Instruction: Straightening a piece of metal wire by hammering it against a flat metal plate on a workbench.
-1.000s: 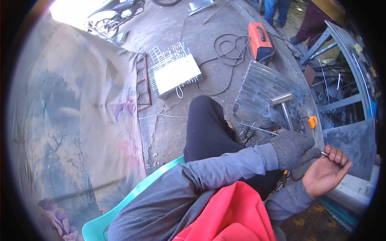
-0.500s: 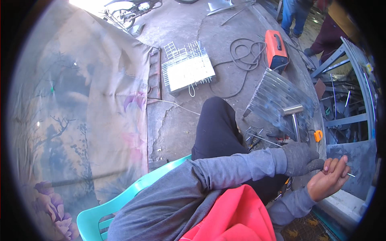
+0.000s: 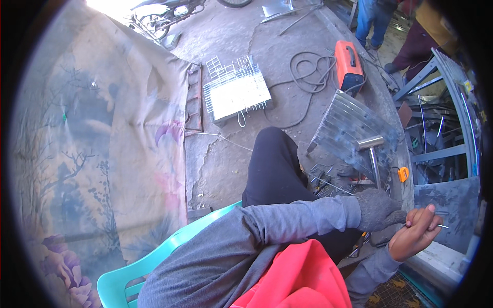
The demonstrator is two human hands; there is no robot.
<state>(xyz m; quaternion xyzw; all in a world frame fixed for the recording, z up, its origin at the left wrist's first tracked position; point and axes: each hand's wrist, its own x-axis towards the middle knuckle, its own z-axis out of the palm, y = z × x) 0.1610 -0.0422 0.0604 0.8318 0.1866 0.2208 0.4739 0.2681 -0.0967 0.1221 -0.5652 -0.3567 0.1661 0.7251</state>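
My left hand (image 3: 379,208) wears a grey knit glove and rests against my right hand, its fingers closed near the same spot. My bare right hand (image 3: 415,233) is curled around a thin metal pin (image 3: 439,225) whose tip sticks out to the right. Both hands hover over a grey metal plate (image 3: 447,205) at the lower right. A steel hammer (image 3: 373,151) lies just beyond them on a corrugated metal sheet (image 3: 341,120). Short metal rods (image 3: 323,179) are scattered by my black-trousered knee.
An orange welding machine (image 3: 349,64) with coiled cable (image 3: 308,66) sits behind the sheet. A wire grid cage (image 3: 236,92) lies on the concrete. A painted cloth (image 3: 102,154) hangs left. I sit on a teal chair (image 3: 154,262). Other people's legs (image 3: 375,15) stand top right by blue metal frames (image 3: 436,77).
My right hand went from an open palm to a fist around the thin pin. The gloved left hand stayed pressed against it. The view shifted slightly.
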